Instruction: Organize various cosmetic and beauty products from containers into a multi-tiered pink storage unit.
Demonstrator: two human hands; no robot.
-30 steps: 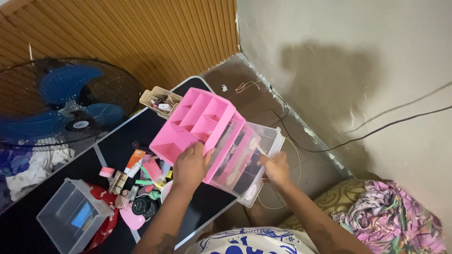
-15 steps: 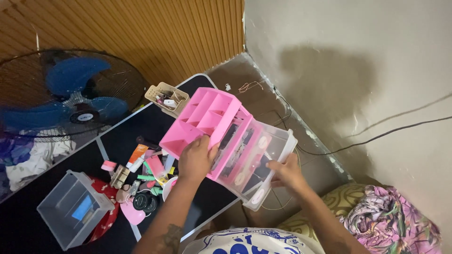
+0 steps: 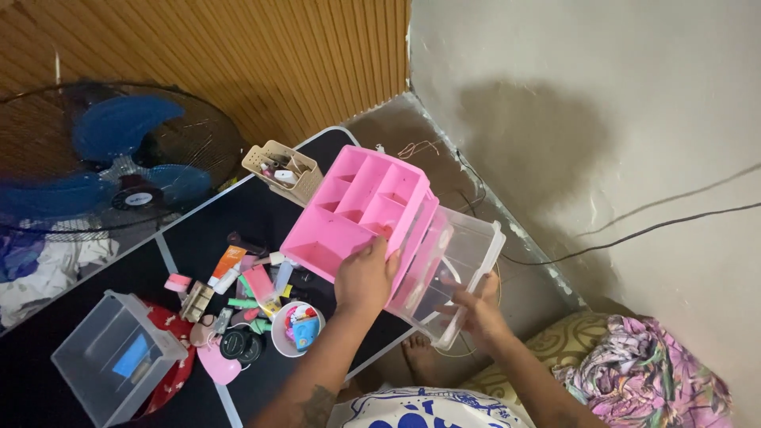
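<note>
I see the organiser (image 3: 361,210) above the table's (image 3: 238,214) right edge, a drawer (image 3: 456,273) jutting from its right side, a basket (image 3: 283,169) behind it, a fan (image 3: 111,158) far left.

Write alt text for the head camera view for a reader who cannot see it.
A person's left hand grips a pink organiser while the right hand holds a clear drawer partly out of it, above a black table. Small cosmetics and a clear box lie on the table, with a blue fan behind.
</note>
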